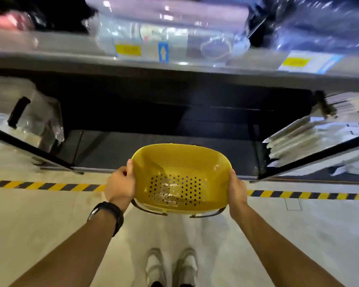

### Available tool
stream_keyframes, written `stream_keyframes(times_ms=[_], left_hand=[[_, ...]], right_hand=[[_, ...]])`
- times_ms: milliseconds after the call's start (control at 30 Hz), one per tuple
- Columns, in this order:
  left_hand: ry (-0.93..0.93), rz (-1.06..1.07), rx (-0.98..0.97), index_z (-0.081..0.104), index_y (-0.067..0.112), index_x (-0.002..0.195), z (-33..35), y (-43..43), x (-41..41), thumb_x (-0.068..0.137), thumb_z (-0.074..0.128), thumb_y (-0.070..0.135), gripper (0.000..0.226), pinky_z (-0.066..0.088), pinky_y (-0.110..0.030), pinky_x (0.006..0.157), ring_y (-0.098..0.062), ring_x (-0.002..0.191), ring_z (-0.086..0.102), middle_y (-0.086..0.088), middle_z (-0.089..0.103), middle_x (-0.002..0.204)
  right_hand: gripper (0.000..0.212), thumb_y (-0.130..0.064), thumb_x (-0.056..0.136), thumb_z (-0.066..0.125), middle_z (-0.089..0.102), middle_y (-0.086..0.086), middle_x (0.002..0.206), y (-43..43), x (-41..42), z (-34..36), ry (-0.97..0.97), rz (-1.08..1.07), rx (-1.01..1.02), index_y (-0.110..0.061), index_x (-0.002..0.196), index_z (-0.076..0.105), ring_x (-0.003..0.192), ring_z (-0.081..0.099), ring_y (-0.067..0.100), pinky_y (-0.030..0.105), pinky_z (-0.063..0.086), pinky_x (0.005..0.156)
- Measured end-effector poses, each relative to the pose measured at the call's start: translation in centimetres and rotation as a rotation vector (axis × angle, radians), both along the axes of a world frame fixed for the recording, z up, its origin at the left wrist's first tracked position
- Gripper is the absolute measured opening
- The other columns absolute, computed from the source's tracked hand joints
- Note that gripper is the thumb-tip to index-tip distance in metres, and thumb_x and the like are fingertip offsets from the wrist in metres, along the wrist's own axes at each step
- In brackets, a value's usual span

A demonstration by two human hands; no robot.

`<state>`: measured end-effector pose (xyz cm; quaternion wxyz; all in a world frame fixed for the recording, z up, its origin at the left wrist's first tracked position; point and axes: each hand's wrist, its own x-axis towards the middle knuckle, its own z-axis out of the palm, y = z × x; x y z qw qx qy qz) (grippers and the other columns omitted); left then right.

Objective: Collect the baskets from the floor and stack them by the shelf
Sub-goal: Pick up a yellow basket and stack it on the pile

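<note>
I hold a yellow plastic basket (180,177) with a perforated bottom in front of me, above the floor. My left hand (120,185) grips its left rim and my right hand (236,189) grips its right rim. Dark handles hang folded below the basket's near edge. The basket is tilted so I see inside it; it holds nothing. It hangs just in front of the dark lower bay of a metal shelf (50,59).
A yellow-and-black striped tape line (50,186) crosses the floor before the shelf. Clear plastic boxes (164,38) sit on the upper shelf board. Wrapped goods (35,121) lie at lower left, stacked flat packs (319,139) at lower right. My shoes (170,266) are below.
</note>
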<state>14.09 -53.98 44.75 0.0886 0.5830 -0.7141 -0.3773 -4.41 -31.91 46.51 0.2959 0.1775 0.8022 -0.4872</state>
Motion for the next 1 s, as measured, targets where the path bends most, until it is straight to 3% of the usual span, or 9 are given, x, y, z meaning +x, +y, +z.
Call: stream_keyframes(times_ms=[67, 267, 400, 533, 600, 667, 733, 800, 1000], left_hand=[[-0.021, 0.043, 0.013, 0.060, 0.019, 0.082, -3.7, -0.6, -0.1, 0.101, 0.026, 0.063, 0.059, 0.051, -0.043, 0.078, -0.031, 0.081, 0.058, -0.006, 0.062, 0.083], [-0.021, 0.115, 0.029, 0.056, 0.026, 0.077, -14.3, -2.6, -0.5, 0.101, 0.027, 0.064, 0.053, 0.044, -0.038, 0.075, -0.028, 0.082, 0.056, 0.006, 0.055, 0.074], [-0.075, 0.124, 0.019, 0.064, 0.020, 0.083, -19.6, -2.4, -1.2, 0.101, 0.026, 0.064, 0.061, 0.041, -0.038, 0.074, -0.032, 0.083, 0.056, -0.006, 0.062, 0.083], [-0.138, 0.132, 0.047, 0.068, 0.018, 0.091, -23.2, -1.3, -0.7, 0.100, 0.022, 0.066, 0.067, 0.049, -0.045, 0.082, -0.039, 0.090, 0.059, -0.013, 0.066, 0.093], [-0.149, 0.146, 0.051, 0.067, 0.019, 0.091, -24.4, -1.0, -0.4, 0.099, 0.021, 0.067, 0.067, 0.051, -0.048, 0.086, -0.039, 0.091, 0.060, -0.014, 0.067, 0.096], [-0.144, 0.150, 0.038, 0.065, 0.020, 0.090, -25.3, -0.9, -0.4, 0.099, 0.020, 0.068, 0.066, 0.051, -0.049, 0.086, -0.040, 0.092, 0.060, -0.014, 0.068, 0.097], [-0.132, 0.153, 0.008, 0.064, 0.021, 0.090, -26.0, -0.9, -0.6, 0.099, 0.020, 0.068, 0.065, 0.050, -0.046, 0.084, -0.040, 0.092, 0.060, -0.014, 0.068, 0.098], [-0.139, 0.158, -0.006, 0.062, 0.022, 0.091, -26.8, -0.8, -0.7, 0.099, 0.019, 0.067, 0.063, 0.047, -0.045, 0.082, -0.041, 0.094, 0.060, -0.014, 0.068, 0.101], [-0.155, 0.241, -0.001, 0.066, 0.020, 0.114, -28.5, 0.2, -0.6, 0.099, 0.018, 0.067, 0.069, 0.045, -0.048, 0.087, -0.040, 0.102, 0.060, -0.014, 0.068, 0.111]], right_hand=[[0.043, -0.050, 0.102, 0.037, 0.066, 0.011, 0.099, -1.2, -0.6, -3.3, 0.003, 0.039, -0.033, -0.022, 0.080, 0.061, 0.092, 0.062, 0.031, 0.050, 0.053, 0.087], [0.041, -0.048, 0.103, 0.039, 0.069, 0.006, 0.091, -4.2, -2.4, -13.3, -0.031, 0.060, -0.035, -0.027, 0.078, 0.063, 0.097, 0.067, 0.034, 0.057, 0.053, 0.093], [0.036, -0.047, 0.101, 0.045, 0.070, 0.004, 0.091, -4.0, -2.9, -18.9, -0.071, 0.051, -0.094, -0.027, 0.080, 0.065, 0.099, 0.066, 0.034, 0.054, 0.054, 0.092], [0.033, -0.040, 0.104, 0.041, 0.070, 0.012, 0.109, -3.1, -2.5, -22.9, -0.084, 0.110, -0.035, -0.022, 0.096, 0.067, 0.098, 0.064, 0.028, 0.052, 0.050, 0.099], [0.041, -0.047, 0.103, 0.038, 0.071, 0.013, 0.105, -3.1, -2.0, -24.0, -0.086, 0.104, 0.002, -0.023, 0.091, 0.069, 0.101, 0.066, 0.034, 0.055, 0.051, 0.097], [0.045, -0.050, 0.102, 0.036, 0.068, 0.016, 0.117, -3.2, -1.6, -25.1, -0.075, 0.101, 0.026, -0.019, 0.110, 0.069, 0.111, 0.063, 0.038, 0.057, 0.048, 0.101], [0.039, -0.042, 0.104, 0.038, 0.064, 0.017, 0.126, -3.0, -1.4, -26.2, -0.043, 0.138, 0.017, -0.017, 0.121, 0.063, 0.115, 0.060, 0.037, 0.056, 0.046, 0.103], [0.025, -0.031, 0.105, 0.040, 0.063, 0.016, 0.127, -2.9, -1.3, -27.1, -0.016, 0.157, -0.009, -0.021, 0.115, 0.060, 0.109, 0.061, 0.033, 0.052, 0.048, 0.101], [0.045, -0.039, 0.107, 0.027, 0.054, 0.012, 0.130, -3.1, -1.1, -28.9, 0.004, 0.050, 0.088, -0.013, 0.136, 0.048, 0.110, 0.052, 0.025, 0.039, 0.042, 0.097]])
